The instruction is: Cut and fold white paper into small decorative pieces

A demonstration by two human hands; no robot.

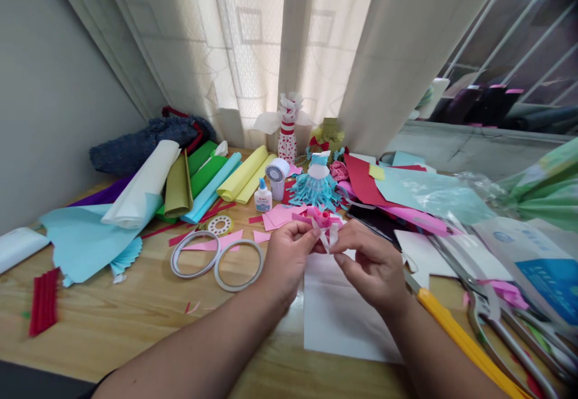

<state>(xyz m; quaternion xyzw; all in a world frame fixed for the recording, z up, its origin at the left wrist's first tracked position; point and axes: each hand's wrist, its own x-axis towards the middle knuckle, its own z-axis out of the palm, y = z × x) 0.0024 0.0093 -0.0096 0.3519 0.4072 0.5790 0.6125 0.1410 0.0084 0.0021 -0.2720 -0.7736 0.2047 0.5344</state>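
My left hand [292, 254] is closed on a small pink and red paper piece [320, 217], its thumb and fingers pinching the left side. From the right, my right hand [372, 257] pinches a narrow white strip [333, 235] that hangs at the front of the pink piece. Whether the strip is paper or tape, I cannot make out. Both hands are held above a white sheet [343, 315]. Just behind them stands a turquoise fringed paper dress [317, 182]. A glue bottle [262, 197] is to the left of the dress.
Two tape rolls [238, 265] lie left of my left forearm. On the right are a yellow cutter [451, 333] and large scissors [483, 303]. Rolled coloured papers [241, 173] fill the back left. A small white fan [277, 179] and a decorated bottle [288, 137] stand behind.
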